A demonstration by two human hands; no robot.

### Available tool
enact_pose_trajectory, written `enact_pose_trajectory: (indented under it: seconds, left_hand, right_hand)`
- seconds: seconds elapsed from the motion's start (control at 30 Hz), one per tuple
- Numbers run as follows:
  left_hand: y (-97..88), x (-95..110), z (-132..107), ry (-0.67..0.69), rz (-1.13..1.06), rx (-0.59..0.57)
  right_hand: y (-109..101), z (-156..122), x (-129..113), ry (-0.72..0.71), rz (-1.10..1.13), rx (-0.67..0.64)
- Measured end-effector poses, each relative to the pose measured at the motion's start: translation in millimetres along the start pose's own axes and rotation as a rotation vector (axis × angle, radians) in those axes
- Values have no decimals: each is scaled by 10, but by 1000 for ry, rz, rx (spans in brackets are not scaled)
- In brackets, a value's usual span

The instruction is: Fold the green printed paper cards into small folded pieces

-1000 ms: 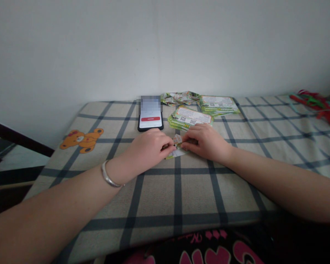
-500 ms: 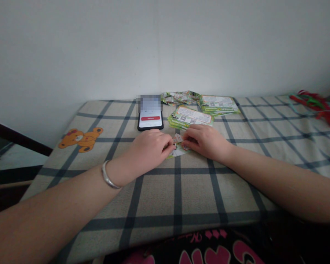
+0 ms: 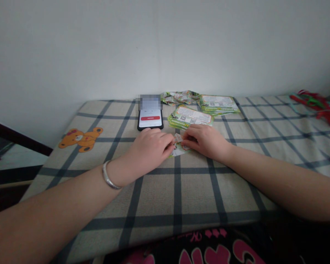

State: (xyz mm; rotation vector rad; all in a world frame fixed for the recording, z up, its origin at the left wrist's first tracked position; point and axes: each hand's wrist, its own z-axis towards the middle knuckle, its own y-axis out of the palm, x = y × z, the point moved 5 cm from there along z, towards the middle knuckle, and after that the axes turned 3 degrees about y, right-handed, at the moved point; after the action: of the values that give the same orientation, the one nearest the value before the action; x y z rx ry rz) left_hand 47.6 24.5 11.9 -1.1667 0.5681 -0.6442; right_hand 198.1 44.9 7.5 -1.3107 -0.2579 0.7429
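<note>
On the plaid tablecloth, both hands meet at a small printed paper sheet (image 3: 179, 150), white with green edges and partly folded. My left hand (image 3: 154, 145), with a silver bangle on its wrist, pinches the sheet's left side. From the right, my right hand (image 3: 205, 141) has its fingers closed on the other side of the same paper. The fingertips hide much of the sheet. Just beyond the hands lies a stack of green-bordered printed leaflets (image 3: 192, 116), fanned a little at its left.
A phone (image 3: 150, 119) with a lit screen lies behind my left hand. Crumpled or folded leaflets (image 3: 180, 97) and a second leaflet stack (image 3: 220, 103) are at the back by the wall (image 3: 165, 47). Red and green cloth-like items (image 3: 319, 108) lie far right. A bear picture (image 3: 81, 140) is at left.
My left hand has shifted very slightly to the right and away from me, closer to my right hand. The paper and the other things look almost the same.
</note>
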Motion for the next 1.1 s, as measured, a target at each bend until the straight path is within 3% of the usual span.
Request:
enact_pose_trajectory:
  seconds: [0.43, 0.73, 1.1]
  left_hand:
    - [-10, -8, -14, -45, -55, 35]
    - [21, 28, -48, 238, -101, 80]
    - [-7, 63, -81, 268, -24, 78]
  right_hand:
    - [28, 8, 12, -35, 23, -3]
    - [29, 2, 0, -58, 20, 1]
    - [-40, -22, 34, -200, 30, 100]
